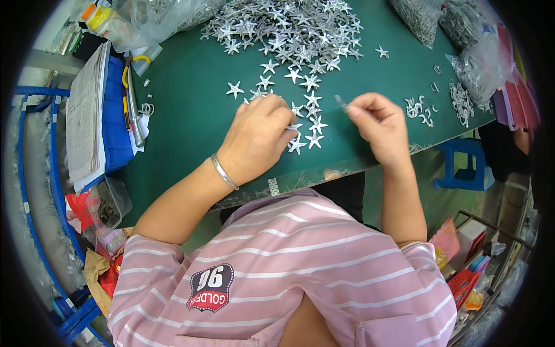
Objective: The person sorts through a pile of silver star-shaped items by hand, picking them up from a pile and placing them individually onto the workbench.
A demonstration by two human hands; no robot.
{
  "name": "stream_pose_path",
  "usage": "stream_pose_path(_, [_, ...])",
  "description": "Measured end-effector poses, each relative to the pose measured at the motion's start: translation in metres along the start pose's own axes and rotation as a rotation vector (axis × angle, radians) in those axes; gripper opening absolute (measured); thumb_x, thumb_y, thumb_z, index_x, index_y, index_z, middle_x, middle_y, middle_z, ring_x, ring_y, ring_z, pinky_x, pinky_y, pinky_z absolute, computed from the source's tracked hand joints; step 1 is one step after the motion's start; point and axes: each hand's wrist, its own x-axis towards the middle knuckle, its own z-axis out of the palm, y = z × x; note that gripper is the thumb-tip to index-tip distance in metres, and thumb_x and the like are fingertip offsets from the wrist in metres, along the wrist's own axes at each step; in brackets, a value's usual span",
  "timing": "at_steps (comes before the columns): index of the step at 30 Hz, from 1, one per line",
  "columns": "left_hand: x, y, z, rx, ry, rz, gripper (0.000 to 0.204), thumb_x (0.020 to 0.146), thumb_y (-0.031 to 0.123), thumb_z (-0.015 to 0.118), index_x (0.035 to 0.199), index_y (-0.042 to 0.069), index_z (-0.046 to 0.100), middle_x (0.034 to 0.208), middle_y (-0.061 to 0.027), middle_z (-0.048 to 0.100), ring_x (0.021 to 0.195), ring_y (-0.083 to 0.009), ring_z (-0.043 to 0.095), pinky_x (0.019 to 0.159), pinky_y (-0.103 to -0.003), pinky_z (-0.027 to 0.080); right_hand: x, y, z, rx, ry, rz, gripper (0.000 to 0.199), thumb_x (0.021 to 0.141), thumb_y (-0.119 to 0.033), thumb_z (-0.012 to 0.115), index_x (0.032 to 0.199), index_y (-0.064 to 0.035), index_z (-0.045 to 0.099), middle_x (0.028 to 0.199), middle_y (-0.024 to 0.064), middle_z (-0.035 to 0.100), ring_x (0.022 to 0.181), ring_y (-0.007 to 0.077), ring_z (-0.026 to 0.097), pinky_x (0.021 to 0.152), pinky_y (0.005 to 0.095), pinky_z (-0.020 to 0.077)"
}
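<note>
the left hand (257, 136) is curled low over the green table (191, 110), its fingers bent among silver star-shaped pieces (314, 140); its fingertips are partly hidden, so i cannot tell whether it grips one. the right hand (381, 124) is drawn narrow, thumb and forefinger pinching a small thin piece (340, 103) just right of the stars. the stars form a loose double column running down beside the left hand from a large heap (289, 29) at the far side.

writing shows in two places: a shield-shaped badge (211, 287) on the pink striped shirt (289, 254), with large pale figures on a dark field above pale letters on a red band, and a printed sheet (87, 115) at the left, packed with small dark print, beside a blue tray (119, 121). small curved silver pieces (419, 110) lie at the right, near clear bags (480, 69).
</note>
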Motion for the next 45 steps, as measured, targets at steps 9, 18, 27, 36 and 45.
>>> stream_pose_path(9, [0.002,0.004,-0.002,0.001,-0.039,-0.084,0.025,0.07,0.008,0.076,0.087,0.005,0.058,0.087,-0.0094,0.055,0.085,-0.029,0.057,0.075,-0.038,0.044,0.01,-0.002,0.032,-0.54,-0.178,-0.299,0.018,0.082,-0.008,0.068,0.098,-0.0027,0.066,0.087,0.0087,0.061,0.078,0.0247,0.063,0.066,0.0345,0.0495])
stream_pose_path(18, [-0.003,0.004,-0.004,0.032,0.098,0.038,0.019,0.069,0.003,0.075,0.078,0.008,0.059,0.084,-0.0038,0.062,0.079,-0.0236,0.059,0.072,-0.034,0.042,0.005,-0.009,0.04,-0.701,-0.132,-0.37,0.011,0.08,-0.005,0.066,0.09,-0.0039,0.064,0.092,0.0112,0.059,0.083,0.0331,0.062,0.07,0.0412,0.0506])
stream_pose_path(27, [-0.009,-0.01,-0.015,-0.005,0.105,0.004,0.012,0.074,0.003,0.071,0.083,0.006,0.065,0.084,-0.0052,0.062,0.079,-0.0242,0.06,0.072,-0.034,0.044,-0.002,-0.007,0.006,-0.553,-0.035,-0.482,0.01,0.079,0.001,0.068,0.088,-0.0008,0.069,0.083,0.0109,0.064,0.073,0.0223,0.063,0.065,0.0304,0.0502])
stream_pose_path(36, [-0.001,0.002,-0.004,0.073,0.026,-0.089,0.017,0.073,0.005,0.072,0.088,0.006,0.064,0.086,-0.0057,0.06,0.084,-0.0259,0.06,0.073,-0.036,0.044,-0.006,-0.006,0.024,-0.748,-0.169,-0.443,0.009,0.079,-0.006,0.069,0.088,-0.0051,0.069,0.086,0.0112,0.061,0.073,0.0287,0.062,0.066,0.0363,0.0505])
stream_pose_path(45, [-0.005,-0.001,-0.017,-0.389,-0.003,-0.301,0.01,0.079,0.001,0.068,0.087,0.001,0.062,0.09,-0.0066,0.063,0.08,-0.019,0.064,0.069,-0.03,0.05,0.006,-0.005,0.002,0.707,-0.135,0.117,0.007,0.088,-0.006,0.062,0.093,-0.0004,0.062,0.078,-0.0003,0.056,0.071,0.0091,0.053,0.051,0.019,0.0383])
